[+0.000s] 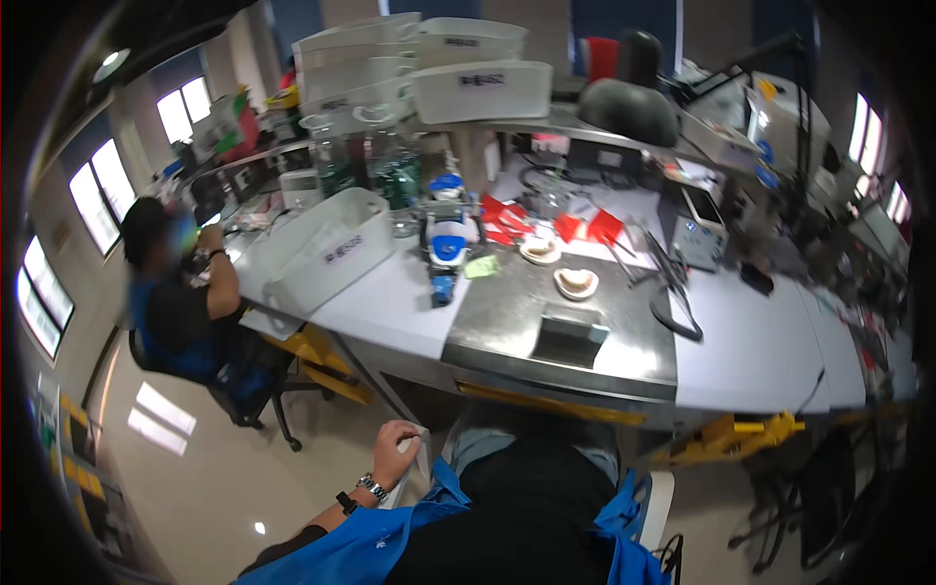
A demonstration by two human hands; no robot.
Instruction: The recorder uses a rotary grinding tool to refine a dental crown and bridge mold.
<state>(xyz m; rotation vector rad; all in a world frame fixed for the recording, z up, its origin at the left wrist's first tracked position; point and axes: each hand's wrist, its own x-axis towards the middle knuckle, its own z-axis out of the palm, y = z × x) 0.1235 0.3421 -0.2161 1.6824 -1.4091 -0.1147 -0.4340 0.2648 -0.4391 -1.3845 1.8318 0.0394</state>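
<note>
My left hand (396,454) rests on the pale armrest (422,458) of my chair, with its fingers curled over the front end. A metal watch and a dark band circle that wrist. My right hand is out of sight. On the bench before me, a grey metal work plate (487,327) bears a dark rectangular object (570,337) near its front edge. Behind that lie two small white dishes, a nearer dish (577,291) and a farther dish (539,255), each with a cream-coloured piece in it. Neither is touched by a hand.
A blue-and-white device (448,249) and a white bin (336,244) stand left of the plate. Stacked bins (483,93) and a black lamp (629,107) are above. Black cables (673,292) lie at right. A seated person (185,292) works at left.
</note>
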